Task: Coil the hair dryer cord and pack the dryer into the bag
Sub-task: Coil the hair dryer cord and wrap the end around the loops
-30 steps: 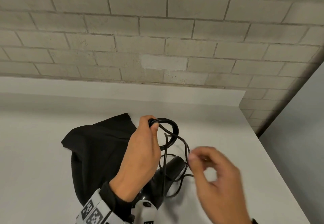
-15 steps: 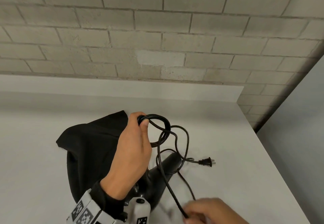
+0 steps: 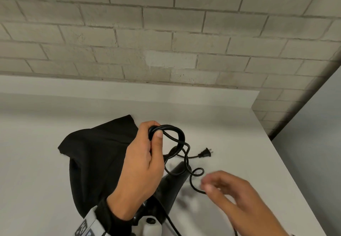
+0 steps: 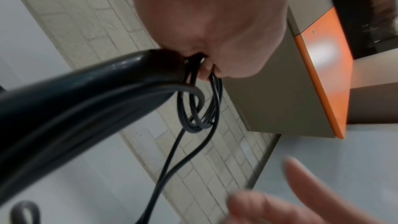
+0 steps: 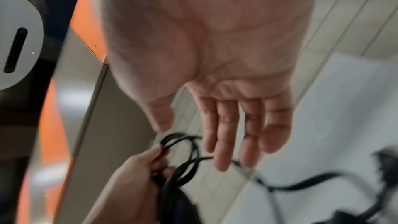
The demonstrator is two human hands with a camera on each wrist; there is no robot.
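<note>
My left hand is raised over the table and grips several loops of the black cord between thumb and fingers; the coil hangs from the fingers. Under that hand the black hair dryer lies partly on the black cloth bag, its handle pointing toward the coil. Loose cord trails right to the plug on the table. My right hand is blurred, low right, its straight fingers beside the loose cord and holding nothing.
The white table meets a grey block wall at the back, and its right edge drops off. An orange and grey cabinet shows in the wrist views.
My right hand let go of the cord at the bottom edge and rose with straight fingers toward the loose strand. The plug slid nearer the coil. The left hand kept its grip.
</note>
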